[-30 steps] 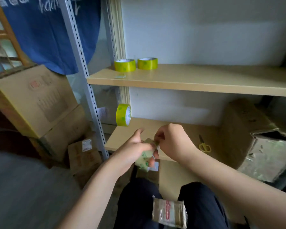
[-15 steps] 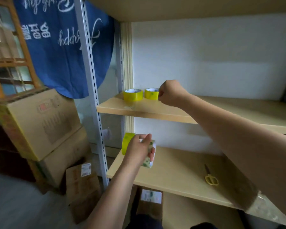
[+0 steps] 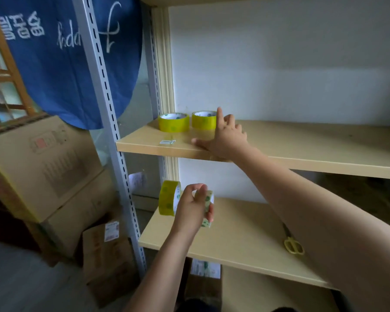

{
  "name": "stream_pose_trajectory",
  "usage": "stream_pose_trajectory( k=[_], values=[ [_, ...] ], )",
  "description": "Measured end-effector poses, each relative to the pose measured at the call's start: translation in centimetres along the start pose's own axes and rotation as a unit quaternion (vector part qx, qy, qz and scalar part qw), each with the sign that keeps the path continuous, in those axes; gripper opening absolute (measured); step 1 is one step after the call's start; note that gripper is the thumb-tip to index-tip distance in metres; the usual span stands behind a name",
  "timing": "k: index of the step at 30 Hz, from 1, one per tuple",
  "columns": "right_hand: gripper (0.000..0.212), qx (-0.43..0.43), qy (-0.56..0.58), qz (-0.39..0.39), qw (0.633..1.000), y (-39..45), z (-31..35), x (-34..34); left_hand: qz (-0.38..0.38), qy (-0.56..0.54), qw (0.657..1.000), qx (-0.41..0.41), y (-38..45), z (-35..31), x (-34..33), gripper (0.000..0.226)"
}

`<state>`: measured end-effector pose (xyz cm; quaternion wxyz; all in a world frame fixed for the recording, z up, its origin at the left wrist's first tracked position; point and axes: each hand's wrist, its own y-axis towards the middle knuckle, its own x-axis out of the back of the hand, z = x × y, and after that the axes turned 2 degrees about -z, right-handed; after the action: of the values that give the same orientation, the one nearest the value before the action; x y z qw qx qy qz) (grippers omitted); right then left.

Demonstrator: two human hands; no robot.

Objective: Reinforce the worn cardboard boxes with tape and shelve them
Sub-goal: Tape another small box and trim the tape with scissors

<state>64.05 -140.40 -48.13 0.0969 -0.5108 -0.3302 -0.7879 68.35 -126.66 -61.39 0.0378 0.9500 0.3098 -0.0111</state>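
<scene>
My left hand (image 3: 193,206) grips a nearly used-up tape roll (image 3: 208,209) over the left end of the lower shelf (image 3: 245,239). Just behind it a yellow tape roll (image 3: 167,197) stands on edge. My right hand (image 3: 226,135) lies on the upper shelf (image 3: 302,147) with its fingers spread, the palm down on the board. It sits beside two yellow tape rolls, one at the left (image 3: 173,122) and one (image 3: 203,119) touching my fingers. Stacked cardboard boxes (image 3: 43,167) stand left of the rack.
Yellow-handled scissors (image 3: 293,243) lie on the lower shelf to the right. A small white item (image 3: 167,142) lies near the upper shelf's front edge. A grey slotted upright (image 3: 108,122) frames the rack. More boxes (image 3: 108,257) sit on the floor, and a blue cloth (image 3: 65,52) hangs behind.
My right hand left the roll held in my left hand, rose to the upper shelf as a fist, and now lies open on the board. My view tilted upward.
</scene>
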Motion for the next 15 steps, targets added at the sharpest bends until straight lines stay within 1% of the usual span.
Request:
stream_pose_trajectory(
  k=[1,2,3,4,5,6,7,8,9,10,12,15],
  values=[
    [0.118,-0.03,-0.005,0.008,1.0,0.5,-0.2,0.2,-0.001,-0.003,1.0,-0.005,0.0,-0.1,0.0,0.012],
    [0.117,-0.039,-0.031,-0.004,0.999,0.9,-0.3,0.4,-0.001,-0.011,1.0,-0.009,-0.1,-0.2,0.0,0.013],
    [0.112,-0.036,-0.06,-0.03,0.997,1.1,-0.4,0.6,0.001,-0.021,1.0,-0.011,-0.3,-0.3,0.0,0.015],
    [0.107,-0.02,-0.063,-0.058,0.996,1.1,-0.4,0.7,0.003,-0.029,0.999,-0.013,-0.4,-0.3,-0.1,0.016],
    [0.102,0.003,-0.041,-0.059,0.997,1.0,-0.4,0.6,0.006,-0.034,0.999,-0.015,-0.5,-0.2,-0.2,0.015],
    [0.099,0.024,-0.008,-0.023,0.999,0.9,-0.5,0.3,0.009,-0.034,0.999,-0.015,-0.6,-0.1,-0.1,0.013],
    [0.098,0.036,0.009,0.034,0.999,0.8,-0.8,0.0,0.013,-0.033,0.999,-0.018,-0.6,-0.1,0.0,0.011],
    [0.097,0.039,0.003,0.083,0.996,0.7,-1.0,-0.2,0.014,-0.03,0.999,-0.025,-0.5,0.0,0.1,0.01],
    [0.097,0.028,-0.011,0.108,0.994,0.9,-1.2,-0.1,0.013,-0.027,0.999,-0.032,-0.5,0.2,0.2,0.012],
    [0.095,0.006,-0.018,0.11,0.994,1.0,-1.5,0.2,0.012,-0.024,0.999,-0.036,-0.6,0.3,0.3,0.015],
    [0.084,-0.029,-0.012,0.08,0.996,1.0,-2.1,0.9,0.012,-0.034,0.999,-0.039,-0.6,0.4,0.4,0.023],
    [0.051,-0.018,0.035,0.025,0.999,-0.2,-2.5,1.9,-0.003,-0.046,0.998,-0.035,-1.2,0.4,0.5,0.033]
  ],
)
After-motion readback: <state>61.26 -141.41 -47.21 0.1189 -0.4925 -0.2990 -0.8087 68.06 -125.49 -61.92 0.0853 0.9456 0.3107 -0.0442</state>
